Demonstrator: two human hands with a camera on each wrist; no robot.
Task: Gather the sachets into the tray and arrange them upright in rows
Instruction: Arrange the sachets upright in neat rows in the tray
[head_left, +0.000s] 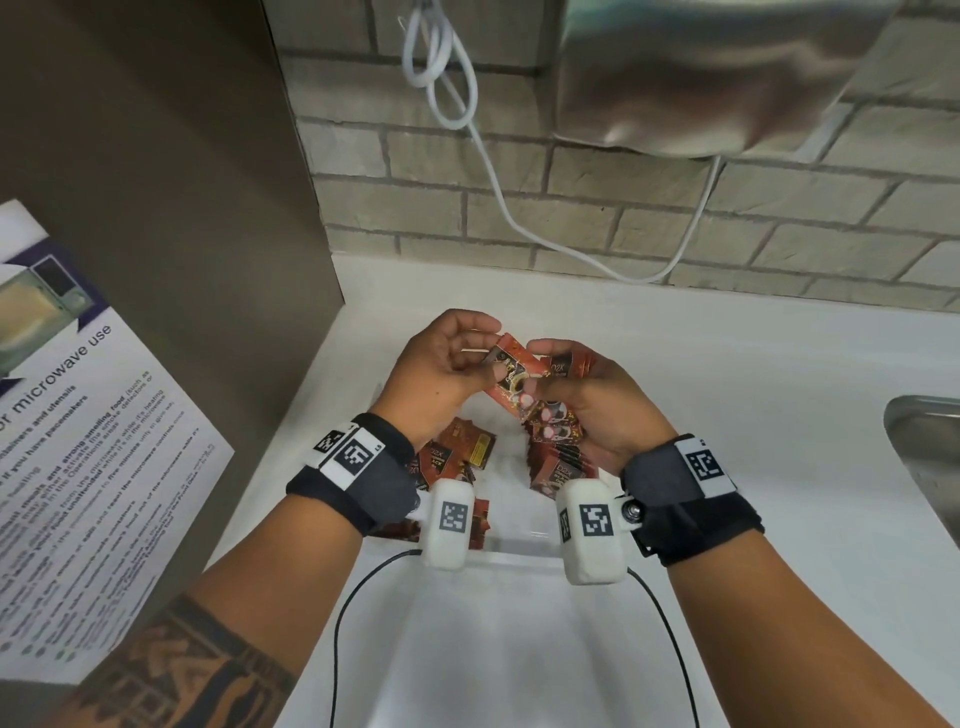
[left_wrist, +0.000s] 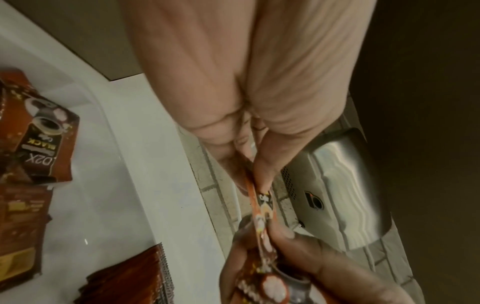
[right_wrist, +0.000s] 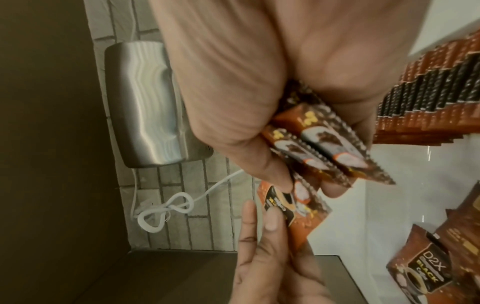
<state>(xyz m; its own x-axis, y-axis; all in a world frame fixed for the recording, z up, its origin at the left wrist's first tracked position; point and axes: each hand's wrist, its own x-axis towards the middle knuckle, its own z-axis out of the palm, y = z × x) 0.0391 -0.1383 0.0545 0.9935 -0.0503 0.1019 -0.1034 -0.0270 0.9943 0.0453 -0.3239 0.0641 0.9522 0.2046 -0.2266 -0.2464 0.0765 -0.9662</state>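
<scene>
**Two hands, one sachet passing between them**

Two hands meet above the clear tray (head_left: 519, 556), which sits on the white counter (head_left: 727, 415) closest to the person. Inside the tray, a row of sachets (head_left: 558, 462) stands on edge under the right wrist, and loose sachets (head_left: 457, 452) lie flat and jumbled under the left; neither can be counted exactly.

Just above, the right hand (head_left: 597, 410) has its fingers curled round a small bundle (right_wrist: 324, 144) of at least three sachets, their long edges running along the palm. The left hand (head_left: 441, 369) pinches a single sachet (head_left: 511, 371) by one end between thumb and fingertips; its long axis points from the left hand across to the right thumb, which touches its other end. The right hand is therefore the nearer one to the standing row, and the bundle likely goes down there.

Beyond, a brick wall (head_left: 675, 208) carries one steel dispenser (head_left: 701, 78) and one white cable (head_left: 441, 62).
</scene>
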